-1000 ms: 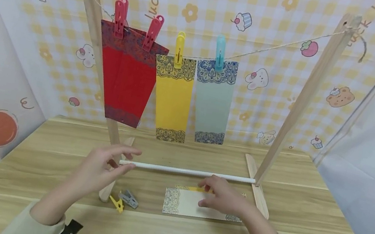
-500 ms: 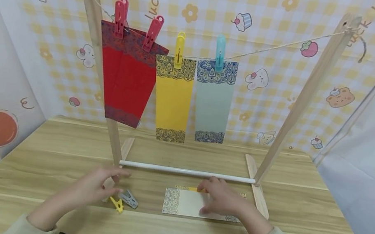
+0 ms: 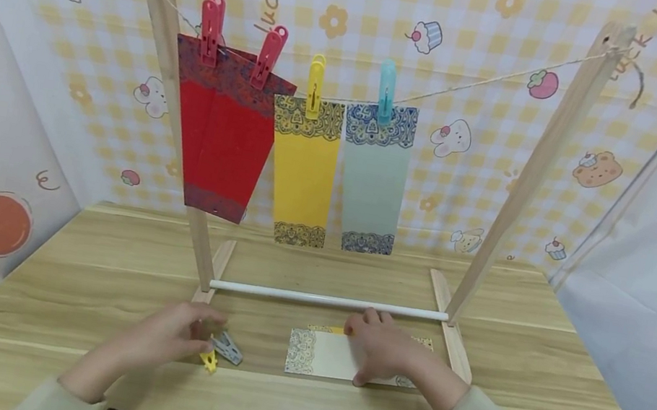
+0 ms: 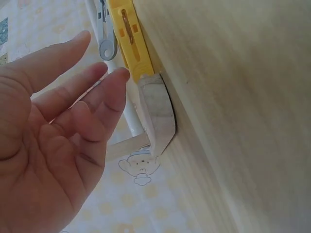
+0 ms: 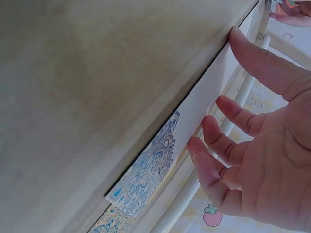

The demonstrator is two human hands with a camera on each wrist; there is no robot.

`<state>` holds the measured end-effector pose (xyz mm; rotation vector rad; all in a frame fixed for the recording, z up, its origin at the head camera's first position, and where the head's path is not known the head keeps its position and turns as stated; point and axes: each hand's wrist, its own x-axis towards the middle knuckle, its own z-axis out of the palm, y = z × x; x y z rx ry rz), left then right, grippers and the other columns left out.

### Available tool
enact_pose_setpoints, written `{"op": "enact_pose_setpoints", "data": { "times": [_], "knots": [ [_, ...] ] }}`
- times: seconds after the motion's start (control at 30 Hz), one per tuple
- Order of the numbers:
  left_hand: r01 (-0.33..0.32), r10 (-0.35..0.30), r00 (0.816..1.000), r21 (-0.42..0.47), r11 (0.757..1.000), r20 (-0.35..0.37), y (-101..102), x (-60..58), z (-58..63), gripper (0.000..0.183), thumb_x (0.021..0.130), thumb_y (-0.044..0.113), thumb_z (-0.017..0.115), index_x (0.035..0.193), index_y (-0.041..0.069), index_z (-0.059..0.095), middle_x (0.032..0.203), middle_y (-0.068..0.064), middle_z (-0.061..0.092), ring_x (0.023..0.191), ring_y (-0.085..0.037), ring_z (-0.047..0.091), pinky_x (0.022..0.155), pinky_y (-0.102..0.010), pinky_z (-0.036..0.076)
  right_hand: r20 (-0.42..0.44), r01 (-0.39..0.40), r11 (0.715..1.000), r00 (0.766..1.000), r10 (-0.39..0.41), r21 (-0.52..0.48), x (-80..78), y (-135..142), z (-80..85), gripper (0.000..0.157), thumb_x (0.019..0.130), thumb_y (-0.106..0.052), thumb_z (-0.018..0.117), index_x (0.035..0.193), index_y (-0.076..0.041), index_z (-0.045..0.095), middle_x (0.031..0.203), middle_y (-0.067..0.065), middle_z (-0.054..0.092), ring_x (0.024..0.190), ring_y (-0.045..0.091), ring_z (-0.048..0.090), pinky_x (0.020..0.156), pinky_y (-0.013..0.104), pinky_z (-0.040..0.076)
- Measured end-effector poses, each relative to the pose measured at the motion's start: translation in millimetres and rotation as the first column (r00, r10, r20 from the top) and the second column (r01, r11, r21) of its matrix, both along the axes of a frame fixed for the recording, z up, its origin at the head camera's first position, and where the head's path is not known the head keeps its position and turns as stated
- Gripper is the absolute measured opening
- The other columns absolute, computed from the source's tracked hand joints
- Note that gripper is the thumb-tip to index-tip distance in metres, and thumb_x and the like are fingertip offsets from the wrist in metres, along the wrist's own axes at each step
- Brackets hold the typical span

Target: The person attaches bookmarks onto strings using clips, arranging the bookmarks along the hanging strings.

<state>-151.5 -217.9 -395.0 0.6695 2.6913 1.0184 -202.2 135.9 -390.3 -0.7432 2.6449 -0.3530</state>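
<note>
My left hand [image 3: 163, 337] hovers over a yellow clothespin [image 3: 209, 361] and a grey clothespin [image 3: 227, 348] lying on the table, thumb and fingers apart. In the left wrist view the yellow clothespin [image 4: 130, 39] is beyond the fingertips, with nothing held. A white card with lace-patterned ends [image 3: 331, 356] lies flat under my right hand [image 3: 385, 347]. That hand spans the card, its thumb at the near edge and its other fingertips at the far edge. Partly covered by the white card is a yellow patterned card [image 3: 336, 330].
A wooden frame [image 3: 523, 188] with a white crossbar [image 3: 299, 297] stands behind the hands. From its string hang a red card [image 3: 222, 150], a yellow card [image 3: 306, 183] and a pale blue-green card [image 3: 374, 187], held by red, yellow and blue clothespins. A patterned cloth [image 3: 484, 108] hangs behind.
My left hand has come down from beside the left end of the crossbar to the clothespins. The right hand has lowered onto the white card, its thumb shifting to the near edge.
</note>
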Motion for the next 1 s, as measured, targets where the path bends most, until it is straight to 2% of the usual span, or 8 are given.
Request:
{"op": "enact_pose_setpoints", "data": {
  "times": [0.17,0.4,0.73,1.0],
  "knots": [
    [0.001,-0.001,1.000,-0.009,1.000,0.008,2.4,0.5,-0.5,0.039,0.088,0.009,0.072,0.123,-0.008,0.063,0.111,-0.015,0.071,0.074,0.001,0.052,0.060,-0.020,0.048,0.008,-0.021,0.999,1.000,0.020,0.032,-4.4,-2.2,-1.0,0.067,0.066,-0.023,0.093,0.119,-0.015,0.052,0.117,0.006,0.051,0.106,0.024,0.045,0.083,0.049,0.052],
    [-0.018,0.018,0.997,-0.002,1.000,0.079,4.9,-2.6,-3.4,0.036,0.089,0.006,0.070,0.122,-0.008,0.064,0.104,-0.011,0.070,0.072,-0.001,0.054,0.060,-0.020,0.050,0.036,-0.026,0.999,0.999,0.025,0.045,-7.4,-2.7,-3.7,0.067,0.068,-0.025,0.092,0.119,-0.016,0.050,0.117,0.005,0.050,0.107,0.023,0.041,0.086,0.047,0.050],
    [-0.014,0.017,0.998,-0.057,0.998,0.057,6.3,-7.2,-3.1,0.032,0.087,0.006,0.072,0.116,-0.004,0.068,0.104,-0.007,0.070,0.078,-0.002,0.053,0.065,-0.019,0.047,0.015,-0.048,0.996,0.999,0.048,0.069,-9.4,-4.5,-3.6,0.067,0.067,-0.025,0.092,0.119,-0.015,0.051,0.119,0.009,0.050,0.110,0.026,0.043,0.091,0.054,0.050],
    [-0.027,0.032,0.996,-0.069,0.997,0.079,9.1,-8.6,-2.4,0.028,0.086,0.004,0.072,0.113,-0.002,0.069,0.100,-0.005,0.069,0.077,-0.005,0.053,0.064,-0.020,0.046,0.038,-0.059,0.993,0.998,0.056,0.101,-14.0,-4.1,-5.8,0.068,0.069,-0.028,0.092,0.118,-0.018,0.047,0.121,0.006,0.049,0.113,0.025,0.042,0.092,0.052,0.047]
  ]
}}
